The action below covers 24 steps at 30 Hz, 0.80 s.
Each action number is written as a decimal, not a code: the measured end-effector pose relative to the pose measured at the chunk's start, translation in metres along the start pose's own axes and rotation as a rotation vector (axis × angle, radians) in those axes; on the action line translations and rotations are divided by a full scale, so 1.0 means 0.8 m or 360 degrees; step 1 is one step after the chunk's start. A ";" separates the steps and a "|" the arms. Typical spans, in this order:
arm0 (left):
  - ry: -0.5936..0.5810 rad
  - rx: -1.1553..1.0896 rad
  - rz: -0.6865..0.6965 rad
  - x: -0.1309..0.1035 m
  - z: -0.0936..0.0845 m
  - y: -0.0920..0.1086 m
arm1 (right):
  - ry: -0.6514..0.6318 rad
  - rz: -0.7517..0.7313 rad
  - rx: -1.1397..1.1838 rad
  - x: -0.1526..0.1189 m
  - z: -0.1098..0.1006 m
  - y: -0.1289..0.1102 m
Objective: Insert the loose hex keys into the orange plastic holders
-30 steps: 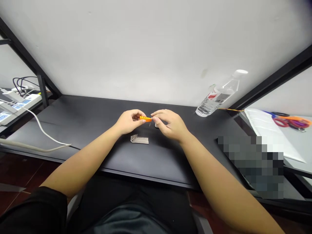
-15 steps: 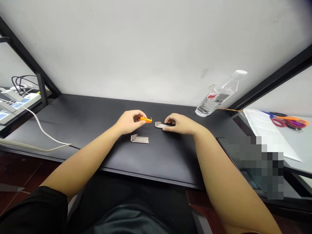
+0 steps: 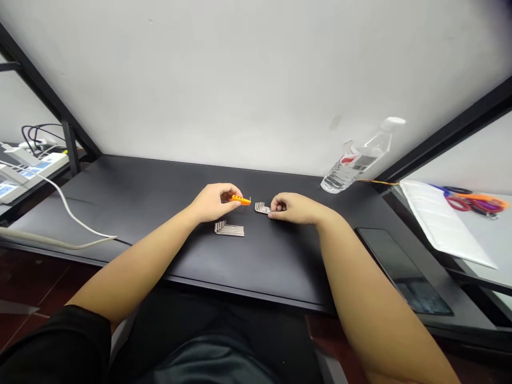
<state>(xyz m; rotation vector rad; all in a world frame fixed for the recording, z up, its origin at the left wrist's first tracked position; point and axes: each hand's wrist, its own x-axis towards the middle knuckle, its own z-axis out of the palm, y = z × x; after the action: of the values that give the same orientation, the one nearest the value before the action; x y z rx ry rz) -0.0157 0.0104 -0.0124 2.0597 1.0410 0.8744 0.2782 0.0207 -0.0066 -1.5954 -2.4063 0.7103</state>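
My left hand (image 3: 216, 202) pinches an orange plastic hex key holder (image 3: 242, 201) between thumb and fingers, just above the black table. A small metal piece sticks up at the holder's right end. Below this hand lies a row of L-shaped hex keys (image 3: 229, 230), nested side by side with their bends to the left. A second row of hex keys (image 3: 261, 208) lies to the right of the holder. At its right ends my right hand (image 3: 295, 208) is closed, thumb and forefinger pinching at a hex key; the fingers partly hide the ends.
A water bottle (image 3: 356, 160) stands at the back right by the white wall (image 3: 240, 85). A dark tablet or phone (image 3: 402, 269) lies beside my right forearm, near a white padded sheet (image 3: 444, 221) and scissors (image 3: 472, 202). A pale cable (image 3: 66, 205) crosses the table's left side.
My right hand has drawn slightly down and its fingers have closed more at the ends of the right row, uncovering more of the surface there. The left hand holds the orange holder almost unmoved.
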 end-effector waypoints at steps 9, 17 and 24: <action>-0.0010 -0.0013 0.0031 0.000 0.000 0.001 | 0.0147 -0.0332 -0.0185 -0.009 -0.004 -0.042; -0.0036 -0.0039 0.0075 0.000 0.001 0.003 | 0.0785 -0.0536 0.0854 -0.011 0.014 -0.065; -0.0035 -0.0074 0.0099 0.001 0.002 0.000 | 0.0751 -0.0566 0.1455 -0.002 0.037 -0.077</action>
<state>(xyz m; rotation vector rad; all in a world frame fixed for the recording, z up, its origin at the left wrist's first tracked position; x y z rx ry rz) -0.0142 0.0105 -0.0134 2.0681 0.9407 0.8968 0.2167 -0.0086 -0.0034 -0.8078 -1.5735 1.0048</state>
